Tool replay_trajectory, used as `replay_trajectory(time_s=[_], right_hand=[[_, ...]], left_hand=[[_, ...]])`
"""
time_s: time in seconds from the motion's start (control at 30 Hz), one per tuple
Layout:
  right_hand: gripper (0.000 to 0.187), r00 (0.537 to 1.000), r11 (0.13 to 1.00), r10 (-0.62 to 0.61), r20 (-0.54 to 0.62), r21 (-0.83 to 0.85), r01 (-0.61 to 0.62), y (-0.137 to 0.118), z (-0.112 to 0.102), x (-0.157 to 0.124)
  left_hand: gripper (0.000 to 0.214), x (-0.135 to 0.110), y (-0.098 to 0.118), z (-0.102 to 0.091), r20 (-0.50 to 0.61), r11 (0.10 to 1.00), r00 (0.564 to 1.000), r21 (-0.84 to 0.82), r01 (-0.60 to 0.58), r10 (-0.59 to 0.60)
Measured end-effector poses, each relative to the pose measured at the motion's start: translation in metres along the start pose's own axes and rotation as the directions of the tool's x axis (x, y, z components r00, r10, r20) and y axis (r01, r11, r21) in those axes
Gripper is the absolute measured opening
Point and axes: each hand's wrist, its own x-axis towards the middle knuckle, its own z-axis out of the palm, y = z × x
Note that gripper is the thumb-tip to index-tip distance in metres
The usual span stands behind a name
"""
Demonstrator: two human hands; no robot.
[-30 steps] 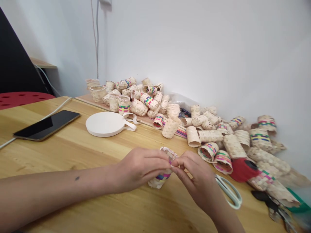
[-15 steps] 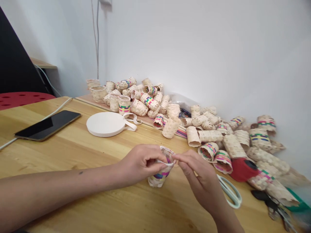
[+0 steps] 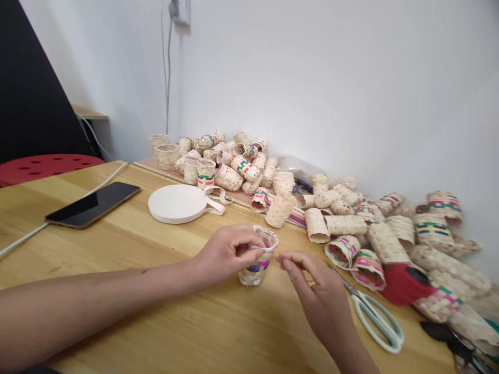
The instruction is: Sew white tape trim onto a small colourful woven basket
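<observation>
A small woven basket [image 3: 255, 271] with purple, blue and yellow bands stands upright on the wooden table, its rim edged in a white wrapping. My left hand [image 3: 230, 249] pinches the near side of that rim between thumb and fingers. Just to the right, my right hand [image 3: 319, 288] is held apart from the rim. Its thumb and index finger are pressed together; whatever is between them is too small to name. Beside my right hand lie scissors [image 3: 380, 322] with pale green handles.
A flat white roll of ribbon [image 3: 177, 203] with a loose end lies behind my left hand. Left of it are a phone [image 3: 93, 204] and a white cable [image 3: 23, 239]. Many woven baskets [image 3: 244, 167] are heaped along the wall. A red item [image 3: 405, 283] lies at right.
My right hand has drawn away from the basket's rim, slightly down and to the right. My left hand keeps its pinch on the rim. The view has shifted a little.
</observation>
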Motion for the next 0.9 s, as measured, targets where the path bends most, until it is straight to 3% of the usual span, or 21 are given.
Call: replay_trajectory(time_s=[0.17, 0.7, 0.9], right_hand=[[0.011, 0.997, 0.995, -0.078, -0.017, -0.065, 0.077, -0.0002, 0.0023, 0.0018], [0.014, 0.995, 0.991, -0.09, 0.034, -0.092, 0.093, 0.0023, 0.0029, -0.001], [0.015, 0.996, 0.989, -0.085, 0.036, -0.116, 0.089, 0.0014, 0.0024, -0.0009]], left_hand=[[0.014, 0.0003, 0.001, -0.0012, 0.003, 1.0, 1.0, 0.009, -0.013, 0.013], [0.015, 0.0, 0.0011, -0.0012, 0.004, 1.0, 1.0, 0.03, -0.005, 0.005], [0.014, -0.0008, -0.0014, 0.0, 0.015, 0.997, 0.998, 0.042, -0.059, 0.058]])
